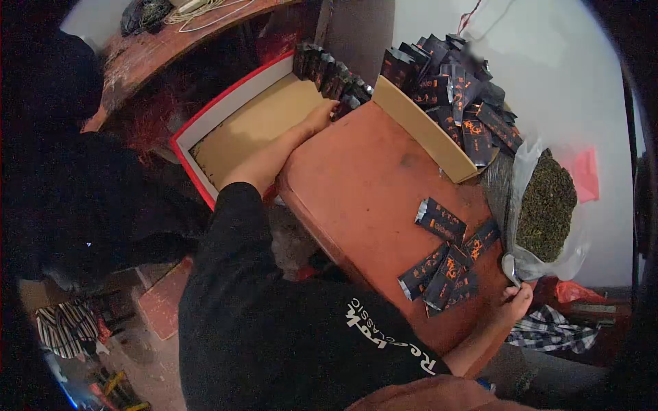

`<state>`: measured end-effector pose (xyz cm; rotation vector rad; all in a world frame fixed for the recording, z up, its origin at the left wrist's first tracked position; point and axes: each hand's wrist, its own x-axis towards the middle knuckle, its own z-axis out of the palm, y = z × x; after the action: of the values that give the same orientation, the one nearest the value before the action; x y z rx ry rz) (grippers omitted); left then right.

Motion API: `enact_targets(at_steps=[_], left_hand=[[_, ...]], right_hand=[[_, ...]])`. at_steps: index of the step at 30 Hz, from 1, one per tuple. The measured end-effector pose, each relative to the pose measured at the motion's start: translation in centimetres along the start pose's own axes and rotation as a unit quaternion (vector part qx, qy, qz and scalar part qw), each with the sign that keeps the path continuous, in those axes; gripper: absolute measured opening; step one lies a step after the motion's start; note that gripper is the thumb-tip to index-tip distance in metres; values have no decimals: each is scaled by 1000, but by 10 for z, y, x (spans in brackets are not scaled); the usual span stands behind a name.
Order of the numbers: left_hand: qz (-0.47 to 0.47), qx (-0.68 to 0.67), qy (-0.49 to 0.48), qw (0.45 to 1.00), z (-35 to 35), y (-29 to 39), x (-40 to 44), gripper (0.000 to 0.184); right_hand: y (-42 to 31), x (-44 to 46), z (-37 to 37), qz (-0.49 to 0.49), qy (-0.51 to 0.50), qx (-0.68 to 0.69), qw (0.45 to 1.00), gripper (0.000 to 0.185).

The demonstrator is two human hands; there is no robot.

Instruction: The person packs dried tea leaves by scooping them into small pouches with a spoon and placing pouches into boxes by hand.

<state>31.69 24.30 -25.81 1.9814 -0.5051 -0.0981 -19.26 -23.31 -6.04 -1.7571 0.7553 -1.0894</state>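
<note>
Fingers, left hand (322,118): lay at the packet row (327,74) in the red-edged box (264,120); grip could not be determined.
Fingers, right hand (519,300): were clamped on the spoon (510,267), beside the plastic bag (524,175) of dried leaves (546,209).
Loose packets (445,274): overlapped on the table (356,185), near the bag.
</note>
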Motion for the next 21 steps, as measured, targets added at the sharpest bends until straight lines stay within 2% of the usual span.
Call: enact_targets(at_steps=[3,5,9,11,13,16,17,18,19,21], left_hand=[[-47,-27,-1,999,-1,13,3,69],[-19,23,-10,1000,-6,32,-2,66],[-3,42,2,999,-3,32,-1,65],[24,93,2,995,-4,29,-3,66],[34,88,6,996,-4,27,-3,66],[48,52,21,997,-5,34,-12,67],[53,36,28,998,-7,38,-15,67],[40,45,27,998,-9,40,-15,67],[27,53,26,998,-12,43,-14,67],[14,58,39,997,-18,45,-13,65]], right_hand=[[9,2,-7,-37,-30,-113,992,27],[11,3,-8,-53,-48,-165,984,24],[4,-3,-1,-56,-46,-128,989,20],[-7,-9,6,-126,-41,-169,977,20],[-15,-10,12,-267,-33,-282,921,22],[-30,-8,18,-438,-15,-402,804,27],[-28,-10,16,-311,-25,-307,899,26],[-26,-11,13,-174,-34,-202,963,26],[-24,-12,11,-31,-40,-89,995,26],[-5,-1,6,-46,-14,-108,993,27]])
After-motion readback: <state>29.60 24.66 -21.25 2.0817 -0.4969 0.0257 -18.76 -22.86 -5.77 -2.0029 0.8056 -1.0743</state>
